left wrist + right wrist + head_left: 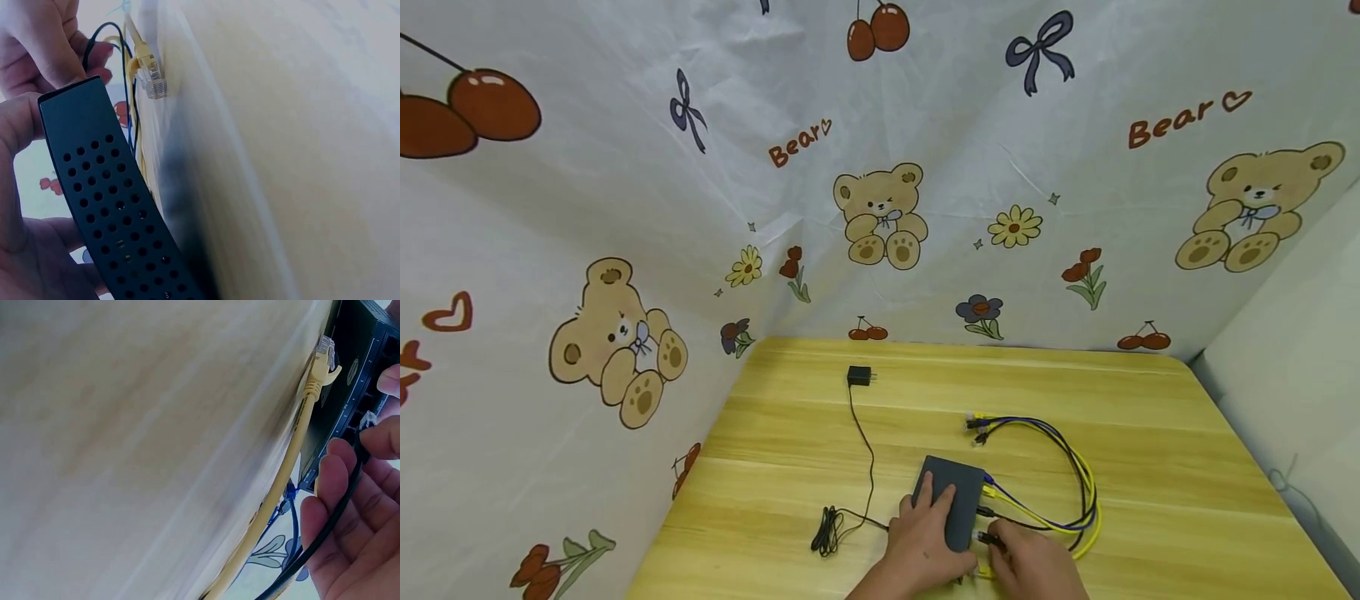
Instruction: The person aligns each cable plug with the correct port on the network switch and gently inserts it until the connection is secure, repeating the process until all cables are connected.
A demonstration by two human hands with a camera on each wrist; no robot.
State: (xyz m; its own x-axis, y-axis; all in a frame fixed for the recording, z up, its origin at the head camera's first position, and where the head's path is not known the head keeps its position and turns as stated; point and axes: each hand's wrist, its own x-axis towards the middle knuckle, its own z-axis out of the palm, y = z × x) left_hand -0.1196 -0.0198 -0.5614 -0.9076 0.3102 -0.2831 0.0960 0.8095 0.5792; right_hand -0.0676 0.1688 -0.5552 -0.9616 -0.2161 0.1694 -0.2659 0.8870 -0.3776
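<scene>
Network switch (pixel 966 503) at mid-width near the near edge of the tabletop (pixel 760 467), port row (pixel 356 420) facing the right edge. Left hand (pixel 925 533): spread over the cover, index and middle fingers straight, thumb by the port face's near end. Right hand (pixel 1037 558): closed to a pinch on a black Ethernet plug (pixel 369 419). Key relation: plug just beside the port row, toward the right edge; nose points at the switch, long axis crosswise to the row. Clear tip visible; judged unseated. Loose yellow Ethernet plug (pixel 320 365) lies nearer the near edge.
</scene>
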